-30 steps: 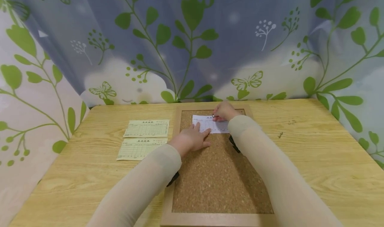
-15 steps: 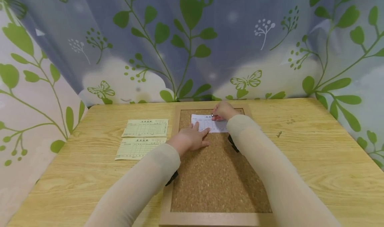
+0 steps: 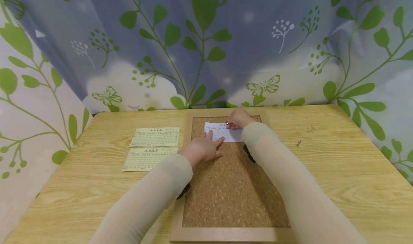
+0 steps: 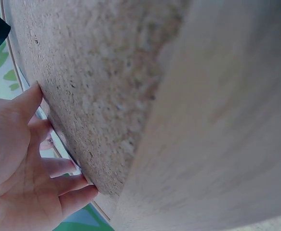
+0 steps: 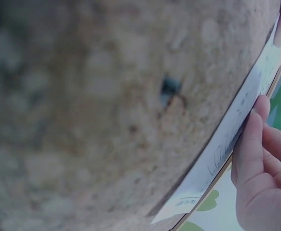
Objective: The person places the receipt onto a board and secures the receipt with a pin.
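A white printed form (image 3: pixel 218 130) lies on the upper part of the cork board (image 3: pixel 235 197). My left hand (image 3: pixel 206 148) rests with spread fingers on its lower left corner; in the left wrist view those fingertips (image 4: pixel 93 188) press at the board's surface. At the form's top middle, my right hand (image 3: pixel 239 118) pinches a small silvery thumbtack (image 3: pixel 227 123) between thumb and curled fingers. The right wrist view shows this hand (image 5: pixel 265 168) low against the form (image 5: pixel 212 161), with the tack hidden behind the fingers.
Two pale yellow printed forms (image 3: pixel 156 137) lie one below the other on the wooden table (image 3: pixel 329 158), left of the board. The board's wooden frame (image 3: pixel 226 234) runs toward the near edge. A leaf-patterned curtain (image 3: pixel 238 57) hangs behind the table.
The head view has shifted slightly, so everything sits a little further left and up. Both hands keep their places on the white form.
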{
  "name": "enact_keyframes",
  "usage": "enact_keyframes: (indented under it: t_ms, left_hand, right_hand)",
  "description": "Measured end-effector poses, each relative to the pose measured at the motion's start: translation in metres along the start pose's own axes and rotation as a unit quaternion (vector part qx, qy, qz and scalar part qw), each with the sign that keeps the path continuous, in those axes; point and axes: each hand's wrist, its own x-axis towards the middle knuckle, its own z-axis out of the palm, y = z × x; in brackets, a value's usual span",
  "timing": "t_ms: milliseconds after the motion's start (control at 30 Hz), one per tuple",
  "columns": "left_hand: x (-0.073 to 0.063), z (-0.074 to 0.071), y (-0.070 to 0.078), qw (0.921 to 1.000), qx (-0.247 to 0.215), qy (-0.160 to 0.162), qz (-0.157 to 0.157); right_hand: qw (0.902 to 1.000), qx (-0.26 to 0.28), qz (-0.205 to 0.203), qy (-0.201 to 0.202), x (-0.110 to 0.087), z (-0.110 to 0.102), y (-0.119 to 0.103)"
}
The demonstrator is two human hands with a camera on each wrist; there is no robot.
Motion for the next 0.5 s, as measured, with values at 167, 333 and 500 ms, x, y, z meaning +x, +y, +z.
enact_keyframes:
  t_ms: [167,333,500]
  left_hand:
    - [0.0008,0.0005,-0.0002,1.0,-0.002,-0.002,-0.001]
    - [0.0004,0.0008,0.0,1.0,-0.002,-0.001,0.001]
    - [-0.0006,-0.0005,0.0001,1.0,-0.004,-0.003,-0.001]
  right_hand:
    - [1.0,0.005,0.001,-0.002,0.0015,-0.0004,0.0003]
    - [1.0,0.004,0.002,-0.002,0.0031,0.0001,0.0006]
    - [1.0,-0.002,-0.001,-0.001,0.0031,0.0001,0.0002]
